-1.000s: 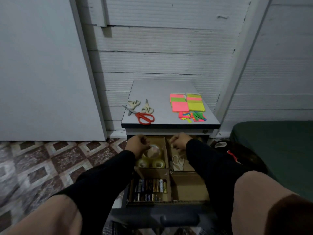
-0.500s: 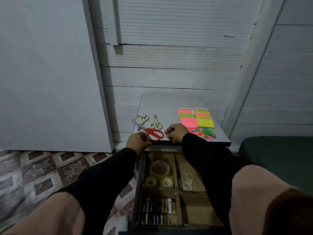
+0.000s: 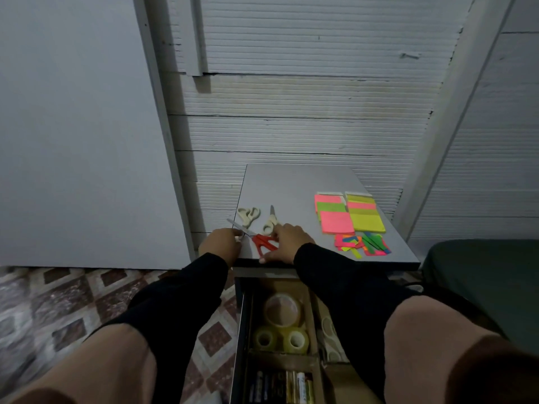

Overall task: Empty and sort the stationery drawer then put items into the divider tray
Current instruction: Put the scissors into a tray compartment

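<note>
A: Head view: both hands are up on the grey cabinet top [image 3: 294, 185], at the red scissors [image 3: 264, 242]. The right hand [image 3: 287, 243] lies over the red handles with its fingers bent, thumb down at the front edge. Whether it really grips them I cannot tell.

B: And the left hand [image 3: 223, 243]?

A: Curled at the near left corner, where the blade tip points. It seems to pinch something pale just there, but the fingers hide it, so I won't say what.

B: Where does everything else sit?

A: Two cream scissors [image 3: 248, 215] lie just behind the red pair. The sticky notes [image 3: 348, 214] and a loose heap of coloured tabs [image 3: 363, 244] lie on the right of the top. Below, the open drawer holds the cardboard tray [image 3: 313, 298]: tape rolls [image 3: 281, 328] in the far left compartment, batteries [image 3: 281, 386] in the near left one, and another pale pair of scissors [image 3: 328, 330] partly hidden under the right sleeve.

B: So how should the scissors be moved?

A: My judgement: take them by the handles with the blades closed, tip pointing away from the other hand, and lay them flat beside the pair already in the tray. The left hand should clear the blade first.
</note>
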`<state>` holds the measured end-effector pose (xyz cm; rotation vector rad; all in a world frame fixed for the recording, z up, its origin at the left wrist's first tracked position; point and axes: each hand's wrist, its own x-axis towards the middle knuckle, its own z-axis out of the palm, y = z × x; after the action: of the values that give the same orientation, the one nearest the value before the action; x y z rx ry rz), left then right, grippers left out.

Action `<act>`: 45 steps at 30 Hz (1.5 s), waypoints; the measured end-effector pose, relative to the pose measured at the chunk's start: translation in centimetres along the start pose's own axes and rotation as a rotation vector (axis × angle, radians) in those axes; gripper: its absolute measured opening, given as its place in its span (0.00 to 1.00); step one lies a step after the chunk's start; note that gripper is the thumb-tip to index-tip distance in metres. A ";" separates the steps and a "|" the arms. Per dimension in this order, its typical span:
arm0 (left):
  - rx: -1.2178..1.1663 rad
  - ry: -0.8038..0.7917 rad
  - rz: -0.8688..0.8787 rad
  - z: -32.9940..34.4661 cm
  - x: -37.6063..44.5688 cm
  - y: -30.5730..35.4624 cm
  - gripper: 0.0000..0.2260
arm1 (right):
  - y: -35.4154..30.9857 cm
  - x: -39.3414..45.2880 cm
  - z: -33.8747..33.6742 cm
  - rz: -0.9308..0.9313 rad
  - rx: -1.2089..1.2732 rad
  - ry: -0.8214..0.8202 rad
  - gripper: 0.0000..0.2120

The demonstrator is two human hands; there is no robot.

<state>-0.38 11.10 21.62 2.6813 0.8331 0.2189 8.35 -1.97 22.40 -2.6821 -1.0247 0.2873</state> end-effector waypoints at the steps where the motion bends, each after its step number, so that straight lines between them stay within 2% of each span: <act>1: 0.044 0.002 0.008 0.1 0.3 0.1 0.16 | -0.1 0.1 0.1 -0.007 -0.036 0.005 0.35; 9: 0.159 0.048 0.009 1.1 2.4 1.4 0.10 | 0.7 0.8 -0.2 0.033 0.005 -0.032 0.37; 15: 0.104 0.058 -0.052 1.0 3.7 1.9 0.09 | 1.9 0.4 -1.3 0.059 0.069 -0.089 0.35; 23: 0.084 -0.072 -0.139 0.6 3.0 2.4 0.12 | 3.0 -0.7 -2.5 0.054 0.249 -0.092 0.37; 34: -0.190 -0.136 -0.261 -0.1 -1.4 0.6 0.12 | 4.2 -4.7 -3.8 0.074 0.430 -0.027 0.34; 39: -0.518 -0.208 -0.283 0.1 -4.0 0.9 0.11 | 5.3 -7.5 -3.8 0.149 0.396 -0.062 0.32; 42: -0.652 -0.296 -0.319 0.1 -6.1 1.7 0.04 | 6.0 -8.8 -3.7 0.198 0.363 -0.092 0.32; 45: -0.696 -0.352 -0.309 0.4 -7.7 2.3 0.09 | 6.7 -10.6 -3.8 0.225 0.326 -0.128 0.33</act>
<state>-5.37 4.76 21.63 1.8469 0.8466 -0.0384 5.78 -14.56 24.93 -2.5011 -0.6399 0.6199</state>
